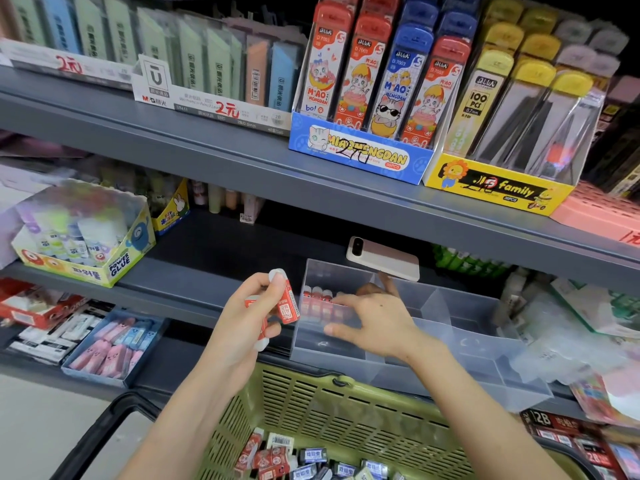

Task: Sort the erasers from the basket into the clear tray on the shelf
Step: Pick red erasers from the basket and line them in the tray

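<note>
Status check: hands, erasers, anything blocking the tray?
Left hand grips red erasers beside the clear tray. Right hand open inside it, fingers at the standing row. Loose erasers in basket. Phone at tray's back edge, not blocking.

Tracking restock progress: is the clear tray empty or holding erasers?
Not empty: red erasers stand in a row in the left compartment of the clear tray; other compartments show none.
</note>
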The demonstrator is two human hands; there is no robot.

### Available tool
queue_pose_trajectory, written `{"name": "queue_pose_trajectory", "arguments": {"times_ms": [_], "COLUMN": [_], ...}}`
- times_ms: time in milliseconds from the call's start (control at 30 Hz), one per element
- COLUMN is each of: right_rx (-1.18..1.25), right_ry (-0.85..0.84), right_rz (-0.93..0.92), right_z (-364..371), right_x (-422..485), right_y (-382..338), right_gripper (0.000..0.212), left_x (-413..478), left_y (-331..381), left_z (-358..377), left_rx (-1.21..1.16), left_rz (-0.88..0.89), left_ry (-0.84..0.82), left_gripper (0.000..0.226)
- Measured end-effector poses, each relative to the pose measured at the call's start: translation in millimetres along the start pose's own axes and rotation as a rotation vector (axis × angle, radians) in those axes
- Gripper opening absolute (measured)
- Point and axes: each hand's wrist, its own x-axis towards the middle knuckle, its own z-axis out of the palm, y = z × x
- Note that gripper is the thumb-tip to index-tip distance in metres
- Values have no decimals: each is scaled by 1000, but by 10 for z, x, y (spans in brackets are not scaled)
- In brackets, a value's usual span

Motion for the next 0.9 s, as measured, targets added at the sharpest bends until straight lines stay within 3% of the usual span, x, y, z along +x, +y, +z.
{"name": "queue_pose_trajectory", "arguments": {"times_ms": [200,300,400,500,567,667,833,900], "right_rx": [59,78,566,996,1195,1187,1268,1274], "right_ry": [-1,184,361,269,192,165,-7,34], "right_rz": [61,64,50,-7,-32,-11,-112,-90], "right_z": [-16,-86,-254,-434,-529,-591,-643,-642], "right_x": [-7,-92,-225,-316,-383,-424,-452,-435], "right_y": [-53,-112,-287,-407,-438,-417,-252,-164], "right_gripper": [53,46,37,14,18,17,31,29], "left_x": [4,13,18,5,-12,-33,-1,8], "left_y": [-23,-9,16,48,72,108,178,180], "left_z": [12,28,61,93,129,223,349,356], "left_rx": [19,-2,11,-51,-26,129,338,354], "left_rz": [8,61,92,83,103,119,98,77], "left_ry": [-3,13,1,-79,-106,-126,-183,-198], "left_gripper": [31,35,42,42,38,29,38,36]}}
